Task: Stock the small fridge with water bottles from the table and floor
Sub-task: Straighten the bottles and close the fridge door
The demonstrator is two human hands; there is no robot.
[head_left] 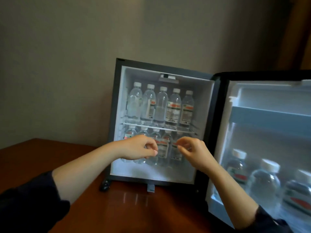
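Wooden tabletop point(117, 207) under us, small fridge point(116, 115) standing on it, door point(222, 132) swung wide past our right hand point(193, 152). We hover both hands at the lower shelf: left hand point(139, 147) and right, fingers loosely curled, gripping nothing we can make out, just in front of the lower-row bottles point(162, 148). Above our knuckles the upper row point(161, 105) stands full; door bottles point(264, 182) sit off to our right. We judge the risk is a knuckle nudging that tight row and tipping one forward.
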